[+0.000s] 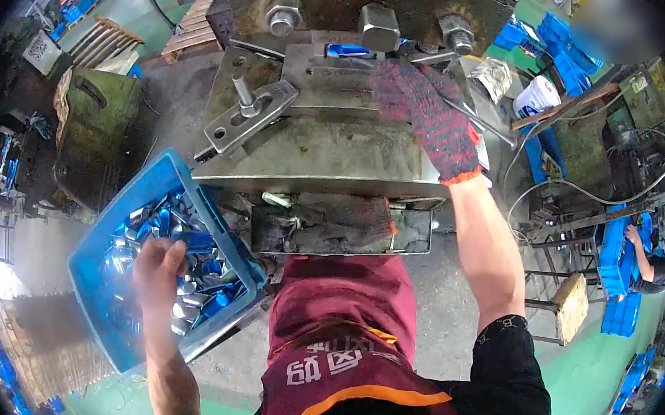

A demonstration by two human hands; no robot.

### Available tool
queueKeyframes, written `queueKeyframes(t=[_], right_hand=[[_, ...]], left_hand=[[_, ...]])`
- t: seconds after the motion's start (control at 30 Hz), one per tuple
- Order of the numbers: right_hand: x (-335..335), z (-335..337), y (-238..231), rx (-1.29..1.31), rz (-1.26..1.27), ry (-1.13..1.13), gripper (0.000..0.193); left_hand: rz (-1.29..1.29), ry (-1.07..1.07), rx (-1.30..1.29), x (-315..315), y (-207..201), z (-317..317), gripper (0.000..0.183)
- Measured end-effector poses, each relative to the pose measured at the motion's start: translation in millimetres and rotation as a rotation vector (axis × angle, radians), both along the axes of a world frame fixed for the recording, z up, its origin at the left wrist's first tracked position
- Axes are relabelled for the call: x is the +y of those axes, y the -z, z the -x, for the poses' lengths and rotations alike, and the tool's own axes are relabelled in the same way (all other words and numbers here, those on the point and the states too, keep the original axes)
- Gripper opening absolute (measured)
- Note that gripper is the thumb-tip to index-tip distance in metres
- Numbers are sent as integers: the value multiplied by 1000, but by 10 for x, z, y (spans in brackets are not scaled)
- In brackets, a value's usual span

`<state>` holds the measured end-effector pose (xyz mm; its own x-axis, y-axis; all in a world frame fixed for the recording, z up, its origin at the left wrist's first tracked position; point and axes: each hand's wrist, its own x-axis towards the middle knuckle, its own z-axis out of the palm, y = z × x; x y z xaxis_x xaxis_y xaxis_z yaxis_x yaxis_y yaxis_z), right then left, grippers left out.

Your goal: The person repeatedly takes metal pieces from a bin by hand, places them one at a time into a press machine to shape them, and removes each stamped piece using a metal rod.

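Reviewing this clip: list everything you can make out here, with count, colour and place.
blue crate: one, left of the apron
small metal parts: many, silver and blue, inside that crate
hex bolts: three, steel, top centre
metal plate: one, grey, centre
slotted clamp: one, grey, plate's left side
blue piece: one, below the middle bolt
rod-like tool: one, grey, at the gloved hand
metal tray: one, dark, below the plate
white bucket: one, upper right
wooden pallets: at least two, brown, upper left
background crates: several, blue, right side
co-worker: one, dark clothing, far right
apron: one, maroon and orange, lower centre
left hand: one, bare, over the crate
right hand: one, dark-and-red glove, over the plate
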<state>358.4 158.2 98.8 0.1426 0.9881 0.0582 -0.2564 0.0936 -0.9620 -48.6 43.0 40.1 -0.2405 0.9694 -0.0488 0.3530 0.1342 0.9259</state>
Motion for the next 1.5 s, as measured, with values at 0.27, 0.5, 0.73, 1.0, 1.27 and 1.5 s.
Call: queueKeyframes(t=[0.27,0.5,0.73,1.0,1.27,1.5], right_hand=[[-461,-26,194,-691,-512,150,25],[-1078,-53,40,-817,-185,100,25],[-1017,-157,136,-1192,-576,56,27],[-1413,-26,313,-191,-187,78,55],[-2039,-31,690,-396,19,249,44],[-2164,-37,543,-549,14,313,45]], left_hand=[[-17,282,-516,1122,-212,-1490,35],[22,309,-666,2101,-398,-2478,37],[-30,393,-664,1558,-191,-2068,36],[-45,-54,285,631,291,-282,24],[110,257,871,618,708,195,26],[-105,874,1173,850,1190,316,38]])
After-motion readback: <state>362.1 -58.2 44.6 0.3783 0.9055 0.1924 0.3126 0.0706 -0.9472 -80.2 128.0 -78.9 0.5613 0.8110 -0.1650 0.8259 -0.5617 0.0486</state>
